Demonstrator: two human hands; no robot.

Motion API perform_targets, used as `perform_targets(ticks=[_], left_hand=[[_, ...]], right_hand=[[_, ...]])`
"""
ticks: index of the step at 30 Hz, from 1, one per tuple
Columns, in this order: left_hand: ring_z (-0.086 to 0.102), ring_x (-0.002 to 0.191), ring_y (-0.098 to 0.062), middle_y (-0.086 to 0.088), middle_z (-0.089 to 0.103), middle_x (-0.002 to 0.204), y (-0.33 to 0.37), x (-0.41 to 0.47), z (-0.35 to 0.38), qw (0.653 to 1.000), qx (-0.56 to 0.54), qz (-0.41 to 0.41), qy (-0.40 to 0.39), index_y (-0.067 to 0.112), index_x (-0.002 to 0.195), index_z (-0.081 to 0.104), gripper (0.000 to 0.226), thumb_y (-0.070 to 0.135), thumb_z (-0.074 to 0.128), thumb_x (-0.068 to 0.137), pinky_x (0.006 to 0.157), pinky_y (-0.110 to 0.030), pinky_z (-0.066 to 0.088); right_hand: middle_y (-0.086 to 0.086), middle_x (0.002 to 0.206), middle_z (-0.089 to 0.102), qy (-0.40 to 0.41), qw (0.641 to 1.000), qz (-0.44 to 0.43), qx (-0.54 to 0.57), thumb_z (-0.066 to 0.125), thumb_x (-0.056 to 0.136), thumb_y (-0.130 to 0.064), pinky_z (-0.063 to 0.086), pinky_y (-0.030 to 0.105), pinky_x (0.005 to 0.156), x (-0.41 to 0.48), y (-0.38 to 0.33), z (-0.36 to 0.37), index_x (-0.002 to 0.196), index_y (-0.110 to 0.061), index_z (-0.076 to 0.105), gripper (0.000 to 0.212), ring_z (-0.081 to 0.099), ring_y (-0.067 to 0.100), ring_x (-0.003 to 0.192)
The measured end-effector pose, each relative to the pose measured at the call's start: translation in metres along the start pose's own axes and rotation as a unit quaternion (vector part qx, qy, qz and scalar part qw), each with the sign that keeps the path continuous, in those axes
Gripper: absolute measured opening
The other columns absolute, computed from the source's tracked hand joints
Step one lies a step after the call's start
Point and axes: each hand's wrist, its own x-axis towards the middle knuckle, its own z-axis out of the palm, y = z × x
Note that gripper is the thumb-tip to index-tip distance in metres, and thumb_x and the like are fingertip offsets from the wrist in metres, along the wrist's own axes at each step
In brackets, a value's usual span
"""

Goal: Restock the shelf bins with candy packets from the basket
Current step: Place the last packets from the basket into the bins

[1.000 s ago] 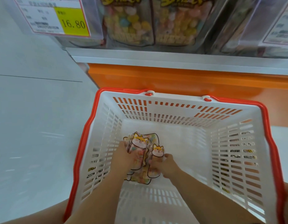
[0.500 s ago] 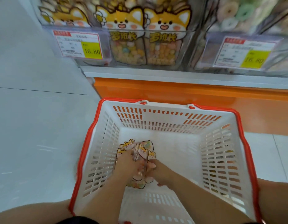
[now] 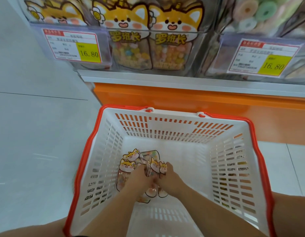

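Grasping glossy clear fox-printed candy packets [image 3: 129, 162] with curled left hand [image 3: 139, 178] and right hand [image 3: 172, 177] side by side; below and around the grip, slotted white plastic basket [image 3: 165, 114], orange-rimmed.

- Candy packets [image 3: 129, 162] in basket: lower parts covered by left grip [image 3: 139, 179] and right grip [image 3: 171, 177]; number in the pile not tellable.
- Fingertips of both: buried among the packets.
- Forearms: cut off by bottom edge.
- Basket [image 3: 174, 114]: near rim out of frame; dark and yellow shapes [image 3: 240, 164] behind right wall glimpsed through slots only, not identifiable.
- Left price tag [image 3: 74, 46]: small print blurred, only 16.80 legible.
- Right price tag [image 3: 266, 57]: likewise, smeared.
- Shelf bins [image 3: 197, 53]: tops cropped by upper edge.
- Ring-shaped sweets [image 3: 251, 12], upper right: blurred, partly cropped.
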Motion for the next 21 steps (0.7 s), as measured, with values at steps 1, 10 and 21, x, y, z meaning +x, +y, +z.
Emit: perform_targets(ticks=[1, 10, 21], left_hand=[[0.048, 0.066, 0.002, 0.012, 0.053, 0.077, -0.001, 0.002, 0.001, 1.0, 0.0, 0.0, -0.003, 0.02, 0.1, 0.051, 0.016, 0.03, 0.063, 0.096, 0.045, -0.01, 0.034], [0.057, 0.099, -0.01, 0.006, 0.061, 0.111, 0.004, 0.013, 0.003, 0.999, 0.014, 0.018, -0.033, 0.016, 0.131, 0.053, 0.038, 0.034, 0.058, 0.098, 0.077, -0.021, 0.042], [0.065, 0.089, -0.016, 0.001, 0.066, 0.106, 0.058, -0.013, -0.012, 0.988, 0.029, 0.12, 0.089, 0.023, 0.12, 0.057, 0.032, 0.046, 0.056, 0.098, 0.079, -0.04, 0.058]], right_hand=[[0.002, 0.103, 0.068, 0.006, 0.999, 0.018, 0.033, 0.069, 0.079, -0.039, 0.055, 0.036, 0.062, 0.008, 0.006, 0.001, 0.126, -0.017, 0.046, 0.057, 0.068, 0.019, 0.086], [0.007, 0.109, 0.071, -0.045, 0.961, 0.1, 0.256, 0.057, 0.098, -0.029, 0.06, 0.04, 0.084, 0.009, 0.005, 0.002, 0.112, -0.021, 0.063, 0.017, 0.068, 0.022, 0.096], [0.008, 0.103, 0.072, 0.104, 0.972, 0.031, 0.209, 0.041, 0.102, -0.03, 0.06, 0.052, 0.08, -0.028, -0.046, -0.042, 0.102, -0.021, 0.069, 0.029, 0.068, 0.029, 0.094]])
